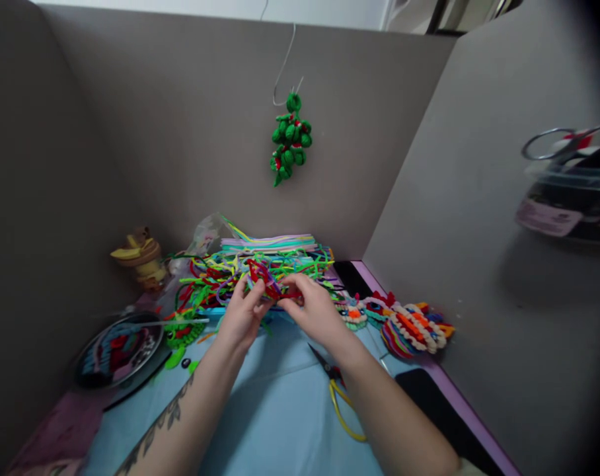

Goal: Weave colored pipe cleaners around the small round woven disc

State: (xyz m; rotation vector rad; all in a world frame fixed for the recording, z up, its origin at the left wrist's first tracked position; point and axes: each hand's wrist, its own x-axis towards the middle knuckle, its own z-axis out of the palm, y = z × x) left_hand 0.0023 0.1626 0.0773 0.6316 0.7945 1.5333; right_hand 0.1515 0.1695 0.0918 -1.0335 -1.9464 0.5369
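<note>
My left hand [243, 309] and my right hand [314, 309] meet over the front of a heap of loose pipe cleaners [290, 264]. Between my fingertips is a bent bundle of red pipe cleaners [260, 271] with some purple among them; its exact shape is hard to make out. My left thumb and fingers pinch its left side. On the other side my right thumb and forefinger close on a red end. Under my right forearm lie yellow-handled scissors [340, 403], blades pointing away, partly covered by the arm.
A round dish [119, 350] with coloured pieces stands left. Finished fuzzy pieces [416, 330] and a black phone-like slab [443, 410] lie right. A green ornament [291, 139] hangs on the back panel. Grey panels enclose the blue-covered table [270, 423]; a holder [567, 198] with scissors hangs right.
</note>
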